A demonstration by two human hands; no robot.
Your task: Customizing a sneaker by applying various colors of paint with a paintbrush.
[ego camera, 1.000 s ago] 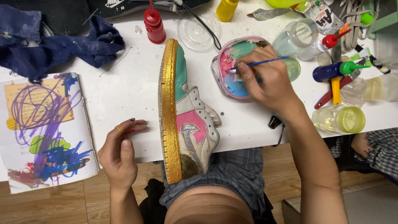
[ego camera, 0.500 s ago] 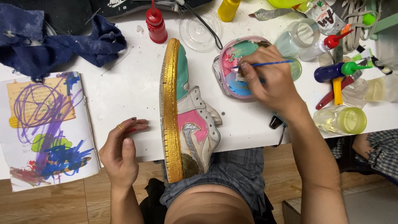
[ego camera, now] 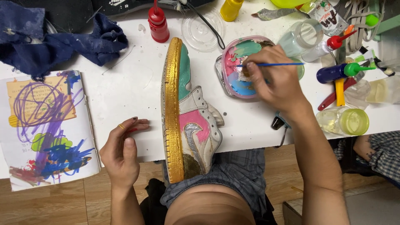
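From the head camera, one red squeeze bottle [ego camera: 158, 23] stands at the far edge of the white table [ego camera: 125, 87], with one yellow bottle [ego camera: 230, 9] further right. At the right lie a dark blue bottle with a green nozzle [ego camera: 338, 71] and a clear bottle with a red nozzle [ego camera: 323, 48]. A scribbled paper sheet [ego camera: 43, 129] lies left.

The right hand [ego camera: 275, 81] pinches one thin blue-handled paintbrush [ego camera: 271, 64] closed between its fingers, tip over the round plastic paint palette [ego camera: 238, 66].

The left hand [ego camera: 121, 152] rests loosely curled and empty on the table edge, just beside the gold-soled painted sneaker [ego camera: 185, 121], which lies on its side in the middle.
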